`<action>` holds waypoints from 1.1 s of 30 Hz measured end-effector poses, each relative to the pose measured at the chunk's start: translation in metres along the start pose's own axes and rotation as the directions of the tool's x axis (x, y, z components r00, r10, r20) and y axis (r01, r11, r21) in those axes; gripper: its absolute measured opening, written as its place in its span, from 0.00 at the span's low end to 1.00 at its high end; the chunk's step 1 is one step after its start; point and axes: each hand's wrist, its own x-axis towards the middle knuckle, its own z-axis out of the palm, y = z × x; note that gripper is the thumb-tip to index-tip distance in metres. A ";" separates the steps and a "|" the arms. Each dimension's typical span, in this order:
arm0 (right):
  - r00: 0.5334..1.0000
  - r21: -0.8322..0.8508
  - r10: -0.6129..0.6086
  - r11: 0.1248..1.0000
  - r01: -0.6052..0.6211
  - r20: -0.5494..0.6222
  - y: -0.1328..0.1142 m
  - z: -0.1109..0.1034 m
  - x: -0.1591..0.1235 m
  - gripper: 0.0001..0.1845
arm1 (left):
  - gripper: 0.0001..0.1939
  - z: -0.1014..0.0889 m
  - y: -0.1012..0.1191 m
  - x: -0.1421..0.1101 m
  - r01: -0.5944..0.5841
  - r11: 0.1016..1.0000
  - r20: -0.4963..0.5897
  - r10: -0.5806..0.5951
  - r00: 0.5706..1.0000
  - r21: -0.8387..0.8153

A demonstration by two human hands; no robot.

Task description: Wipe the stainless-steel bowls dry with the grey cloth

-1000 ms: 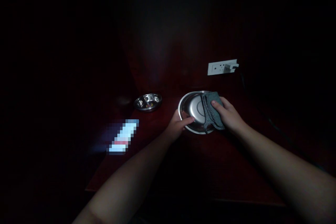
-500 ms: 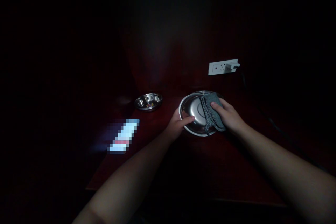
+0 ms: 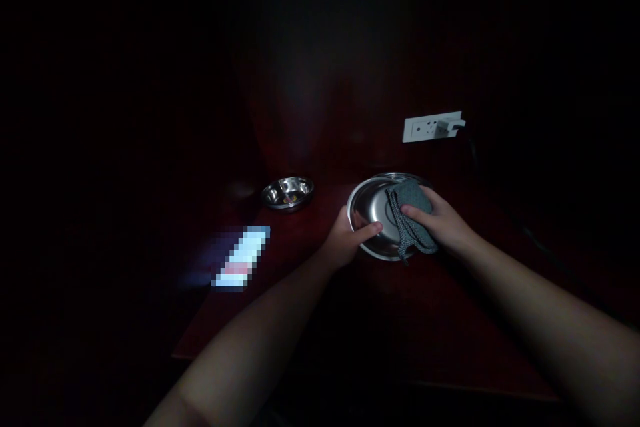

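A shiny steel bowl [image 3: 373, 203] is tilted toward me above the dark red table. My left hand [image 3: 347, 238] grips its left rim, thumb inside the bowl and fingers hidden behind. In my right hand [image 3: 443, 217] is a folded grey-green cloth [image 3: 415, 213], pressed against the right part of the bowl, its dark patterned edge hanging down. The thumb lies on top of the cloth; the other fingers are mostly out of sight. Behind the held bowl, the rim of another steel dish [image 3: 400, 176] shows in part.
Another steel bowl [image 3: 287, 195] with a small coloured mark inside stands at the left. A bright, pixelated phone-like rectangle [image 3: 243, 259] lies nearer, by the left table edge. On the back wall is a white socket [image 3: 420, 128] with a plugged-in adapter and dark cable.
The whole view has shifted slightly, so everything sits a little further right. The cloth has changed shape slightly against the bowl. Both hands keep their holds.
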 end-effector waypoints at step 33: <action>0.999 -0.077 -0.019 0.997 0.022 0.033 0.001 0.004 -0.002 0.29 | 0.26 -0.014 -0.013 -0.004 0.110 0.992 -0.349 -0.082 0.934 0.062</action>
